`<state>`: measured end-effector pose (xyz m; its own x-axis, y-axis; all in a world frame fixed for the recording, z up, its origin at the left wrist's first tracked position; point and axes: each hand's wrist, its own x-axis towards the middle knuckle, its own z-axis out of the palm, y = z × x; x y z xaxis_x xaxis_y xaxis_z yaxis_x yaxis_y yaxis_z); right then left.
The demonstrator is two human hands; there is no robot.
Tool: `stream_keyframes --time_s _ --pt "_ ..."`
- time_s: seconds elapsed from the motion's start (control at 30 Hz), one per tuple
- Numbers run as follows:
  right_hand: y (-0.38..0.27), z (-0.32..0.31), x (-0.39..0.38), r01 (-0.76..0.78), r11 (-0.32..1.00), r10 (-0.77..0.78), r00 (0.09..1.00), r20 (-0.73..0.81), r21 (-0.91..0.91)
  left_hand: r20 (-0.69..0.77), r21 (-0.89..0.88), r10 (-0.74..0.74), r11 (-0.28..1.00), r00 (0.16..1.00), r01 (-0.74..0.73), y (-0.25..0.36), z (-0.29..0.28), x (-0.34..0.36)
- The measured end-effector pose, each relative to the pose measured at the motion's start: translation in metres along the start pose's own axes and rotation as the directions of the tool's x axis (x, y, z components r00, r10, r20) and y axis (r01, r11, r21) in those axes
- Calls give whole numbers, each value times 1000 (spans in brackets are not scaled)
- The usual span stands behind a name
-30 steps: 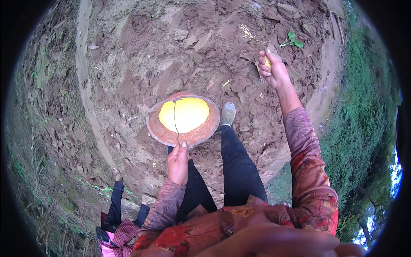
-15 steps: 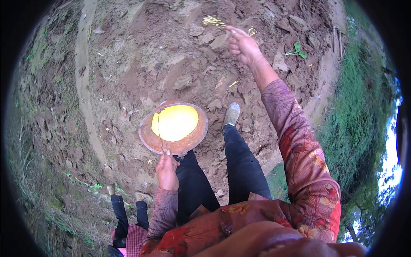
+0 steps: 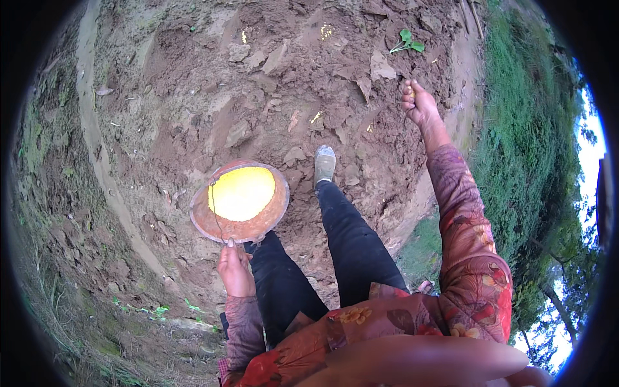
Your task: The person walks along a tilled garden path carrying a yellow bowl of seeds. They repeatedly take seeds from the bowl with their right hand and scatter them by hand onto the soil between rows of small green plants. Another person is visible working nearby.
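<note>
Now right hand (image 3: pixel 419 103) lower, perhaps gripping seeds; left hand (image 3: pixel 235 271) under bowl (image 3: pixel 240 201)

The round basin (image 3: pixel 240 201) looks like worn metal, its rim dull, rusty and soil-smeared, its inside bright yellow with a soft sheen. The ground (image 3: pixel 193 84) is rough, crumbly reddish-brown earth, matt and cloddy. The sleeve (image 3: pixel 467 226) is soft patterned cloth; the trousers (image 3: pixel 351 238) are smooth, matt black fabric.
</note>
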<state>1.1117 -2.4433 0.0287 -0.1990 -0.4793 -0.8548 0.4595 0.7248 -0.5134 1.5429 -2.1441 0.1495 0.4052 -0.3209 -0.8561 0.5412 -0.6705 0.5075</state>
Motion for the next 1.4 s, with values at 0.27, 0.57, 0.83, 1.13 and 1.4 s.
stream_keyframes --time_s 0.27,0.57,0.83,1.13,1.4 --pt "-50 -55 15 144 982 -141 990 27 -121 39 37 -25 999 999 24 -4 33 -8" --pt "123 0 -59 -455 890 425 815 395 -18 88 73 -55 996 995 49 -7 35 -16" --pt "220 138 -76 -367 837 525 748 406 -406 168 41 -119 993 979 114 -5 15 -16" --pt "251 221 -111 107 660 375 810 450 -744 114 -26 -163 986 980 167 17 -6 -6" --pt "373 198 -129 733 -248 338 678 652 -634 135 -113 -127 983 983 142 32 -8 -14"
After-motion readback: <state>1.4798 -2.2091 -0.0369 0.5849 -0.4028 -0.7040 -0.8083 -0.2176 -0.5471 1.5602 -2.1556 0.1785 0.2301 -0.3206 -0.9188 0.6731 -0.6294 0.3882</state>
